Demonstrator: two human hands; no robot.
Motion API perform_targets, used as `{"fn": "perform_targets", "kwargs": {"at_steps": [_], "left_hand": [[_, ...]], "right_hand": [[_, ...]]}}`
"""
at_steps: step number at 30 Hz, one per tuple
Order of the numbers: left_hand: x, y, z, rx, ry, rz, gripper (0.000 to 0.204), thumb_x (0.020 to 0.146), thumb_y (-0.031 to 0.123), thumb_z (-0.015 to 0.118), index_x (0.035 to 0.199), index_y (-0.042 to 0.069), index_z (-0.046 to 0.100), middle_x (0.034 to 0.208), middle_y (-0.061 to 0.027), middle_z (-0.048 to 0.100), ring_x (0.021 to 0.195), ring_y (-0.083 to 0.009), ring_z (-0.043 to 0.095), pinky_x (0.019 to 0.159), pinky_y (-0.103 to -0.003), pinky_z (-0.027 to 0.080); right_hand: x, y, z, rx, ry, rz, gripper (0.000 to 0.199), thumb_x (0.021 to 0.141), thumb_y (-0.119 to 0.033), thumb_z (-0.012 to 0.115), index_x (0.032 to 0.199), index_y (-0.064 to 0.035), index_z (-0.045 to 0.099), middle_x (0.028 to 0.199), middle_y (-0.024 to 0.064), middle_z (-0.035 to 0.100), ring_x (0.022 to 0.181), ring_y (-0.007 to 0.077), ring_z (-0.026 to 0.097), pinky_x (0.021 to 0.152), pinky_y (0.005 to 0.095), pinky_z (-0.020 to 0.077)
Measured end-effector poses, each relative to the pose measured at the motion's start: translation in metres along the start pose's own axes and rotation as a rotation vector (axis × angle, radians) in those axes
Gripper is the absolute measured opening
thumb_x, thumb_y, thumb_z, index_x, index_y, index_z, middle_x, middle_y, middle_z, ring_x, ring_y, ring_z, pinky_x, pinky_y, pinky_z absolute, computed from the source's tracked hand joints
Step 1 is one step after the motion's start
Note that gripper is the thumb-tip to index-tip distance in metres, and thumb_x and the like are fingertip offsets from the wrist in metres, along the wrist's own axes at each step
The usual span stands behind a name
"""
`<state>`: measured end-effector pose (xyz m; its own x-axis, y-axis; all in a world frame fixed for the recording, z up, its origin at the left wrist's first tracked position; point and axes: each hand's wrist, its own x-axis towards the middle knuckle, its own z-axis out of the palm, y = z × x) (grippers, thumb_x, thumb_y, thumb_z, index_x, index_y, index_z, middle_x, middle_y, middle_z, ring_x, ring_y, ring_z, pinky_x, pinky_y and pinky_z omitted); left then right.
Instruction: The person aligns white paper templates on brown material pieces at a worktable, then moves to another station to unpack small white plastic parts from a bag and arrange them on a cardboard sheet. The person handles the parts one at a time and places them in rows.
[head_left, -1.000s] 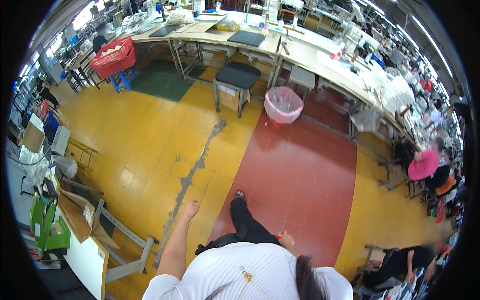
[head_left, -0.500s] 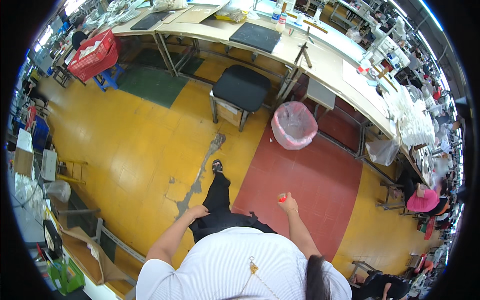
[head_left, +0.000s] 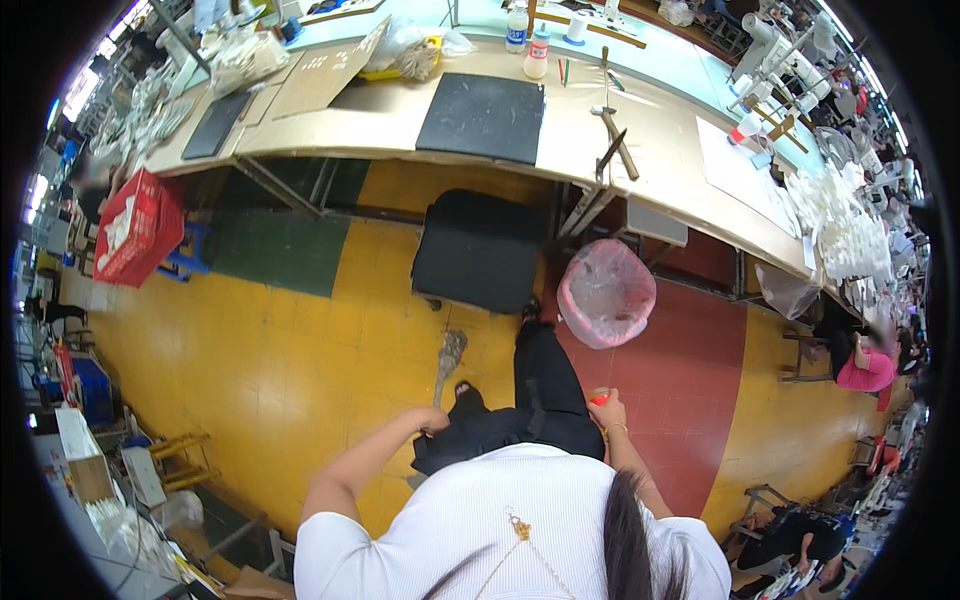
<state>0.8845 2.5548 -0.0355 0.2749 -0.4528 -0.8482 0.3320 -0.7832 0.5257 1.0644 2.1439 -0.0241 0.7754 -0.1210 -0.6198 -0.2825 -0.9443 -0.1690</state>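
Since the earlier frame, the stool and bin had been brought nearer, now at twelve and one o'clock of the body. A small red object was gripped in the right hand, closed around it just below the bin. The left hand was curled narrow at the hip, holding nothing visible. The long table was seen beyond, a red crate at ten o'clock.

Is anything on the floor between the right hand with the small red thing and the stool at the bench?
Nothing blocks it. The right hand holds a red thing; the pink-lined bin stands just right of the stool, beside the path.
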Motion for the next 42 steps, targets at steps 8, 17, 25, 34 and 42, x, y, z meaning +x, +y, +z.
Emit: {"fn": "perform_targets", "kwargs": {"at_steps": [8, 17, 25, 34, 42], "left_hand": [[0.019, 0.018, -0.148, -0.297, 0.163, -0.072, 0.035, 0.083, 0.025, 0.057, 0.099, -0.003, 0.071, 0.103, -0.0202, 0.069, 0.091, -0.0313, 0.067, 0.076, -0.044, 0.051], [-0.002, 0.109, -0.305, -0.306, -0.083, -0.282, 0.034, 0.082, 0.021, 0.056, 0.099, -0.005, 0.070, 0.089, -0.0148, 0.070, 0.075, -0.0285, 0.066, 0.063, -0.043, 0.053], [-0.008, 0.125, -0.431, 0.163, 0.156, -0.607, 0.032, 0.088, 0.020, 0.056, 0.110, 0.003, 0.071, 0.113, -0.0147, 0.069, 0.101, -0.0276, 0.069, 0.080, -0.041, 0.054], [-0.004, 0.018, -0.530, 0.090, 0.274, -0.495, 0.053, 0.091, 0.049, 0.055, 0.112, 0.002, 0.068, 0.113, -0.0167, 0.068, 0.109, -0.0332, 0.063, 0.091, -0.045, 0.051], [-0.053, -0.010, -0.603, 0.105, 0.419, 0.013, 0.032, 0.088, 0.032, 0.055, 0.098, 0.004, 0.067, 0.098, -0.0186, 0.069, 0.092, -0.0351, 0.068, 0.077, -0.045, 0.054]], "right_hand": [[0.142, -0.124, -0.139, -0.110, -0.011, -0.238, 0.063, 0.070, -0.036, 0.076, 0.121, -0.0107, 0.048, 0.106, 0.0209, 0.066, 0.099, 0.0392, 0.065, 0.082, 0.0475, 0.0524], [0.299, -0.357, -0.410, 0.236, 0.290, -0.802, 0.075, 0.074, -0.019, 0.078, 0.133, 0.0067, 0.039, 0.132, 0.0239, 0.047, 0.120, 0.0375, 0.050, 0.102, 0.0401, 0.0424], [0.426, -0.477, -0.326, -0.258, 0.228, -1.040, 0.066, 0.068, -0.017, 0.074, 0.129, -0.0102, 0.049, 0.114, 0.0195, 0.053, 0.109, 0.0396, 0.053, 0.093, 0.0474, 0.0466], [0.405, -0.509, -0.305, -0.445, 0.224, -0.834, 0.090, 0.064, -0.042, 0.082, 0.142, -0.0233, 0.041, 0.129, 0.0086, 0.049, 0.119, 0.0337, 0.044, 0.103, 0.0558, 0.0312], [0.241, -0.511, -0.250, 0.068, -1.013, -1.022, 0.033, 0.084, -0.009, 0.059, 0.116, -0.0046, 0.065, 0.108, 0.0175, 0.062, 0.107, 0.0328, 0.057, 0.091, 0.0406, 0.0470]]}}
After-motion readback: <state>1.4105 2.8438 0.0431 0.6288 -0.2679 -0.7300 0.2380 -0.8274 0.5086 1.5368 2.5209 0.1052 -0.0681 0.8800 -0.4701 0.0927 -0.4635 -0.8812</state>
